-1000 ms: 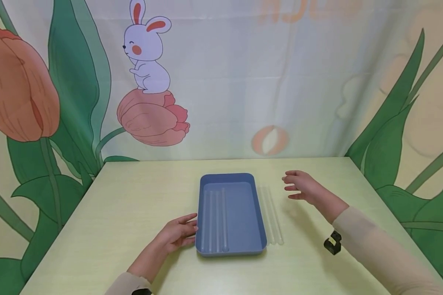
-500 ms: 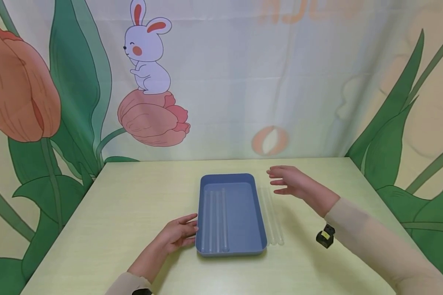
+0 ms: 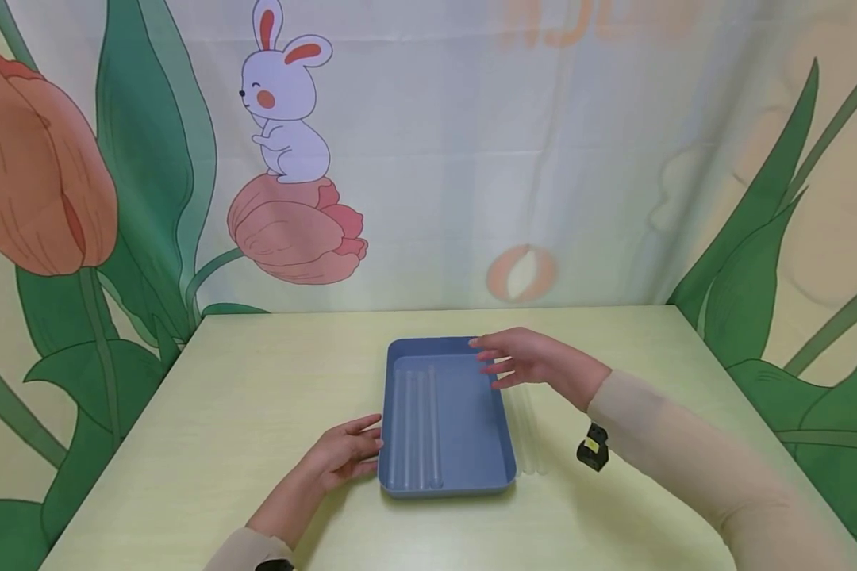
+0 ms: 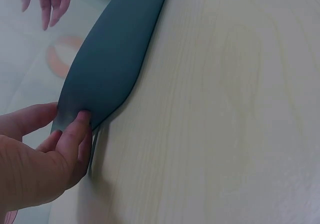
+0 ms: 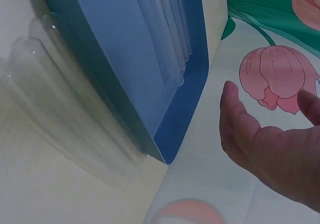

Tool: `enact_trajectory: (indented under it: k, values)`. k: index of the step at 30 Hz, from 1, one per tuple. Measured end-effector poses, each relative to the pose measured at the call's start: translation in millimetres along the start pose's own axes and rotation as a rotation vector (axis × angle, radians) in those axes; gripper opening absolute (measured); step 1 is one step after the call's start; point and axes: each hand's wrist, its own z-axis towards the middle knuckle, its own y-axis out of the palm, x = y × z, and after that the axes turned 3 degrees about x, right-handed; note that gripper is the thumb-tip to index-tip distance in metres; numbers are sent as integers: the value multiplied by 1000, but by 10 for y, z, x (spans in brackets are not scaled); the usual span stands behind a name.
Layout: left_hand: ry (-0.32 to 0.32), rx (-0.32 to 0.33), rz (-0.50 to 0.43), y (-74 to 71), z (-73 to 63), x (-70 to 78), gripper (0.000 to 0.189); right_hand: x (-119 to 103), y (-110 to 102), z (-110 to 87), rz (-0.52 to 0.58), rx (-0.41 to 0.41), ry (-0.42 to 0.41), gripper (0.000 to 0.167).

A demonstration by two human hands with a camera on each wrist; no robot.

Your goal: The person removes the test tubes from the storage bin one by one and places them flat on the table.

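A blue rectangular tray (image 3: 471, 444) lies on the table, with several clear tubes (image 3: 420, 428) side by side along its left half. More clear tubes (image 3: 532, 444) rest on the tabletop just right of the tray; the right wrist view shows these loose tubes (image 5: 65, 94) close to the tray wall. My left hand (image 3: 339, 456) touches the tray's left outer wall with its fingertips, as the left wrist view also shows at the dark wall (image 4: 110, 59). Over the far right corner of the tray hovers my right hand (image 3: 521, 357), fingers loosely extended and holding nothing.
The pale wooden table (image 3: 278, 365) extends around the tray. Behind it hangs a curtain (image 3: 428, 159) printed with a rabbit and tulips. A small black device (image 3: 593, 448) sits at my right sleeve.
My right hand has moved left, from beyond the loose tubes to above the tray's far right corner. The left hand, the tray and the tubes stay where they were.
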Motion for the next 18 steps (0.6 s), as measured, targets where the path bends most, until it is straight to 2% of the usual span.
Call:
enact_trajectory:
  k: [10, 18]
  values:
    - [2, -1, 6, 4, -9, 10, 64, -59, 178, 172, 29, -42, 92, 56]
    - [3, -1, 5, 5, -8, 9, 64, 46, 342, 413, 67, -11, 144, 56]
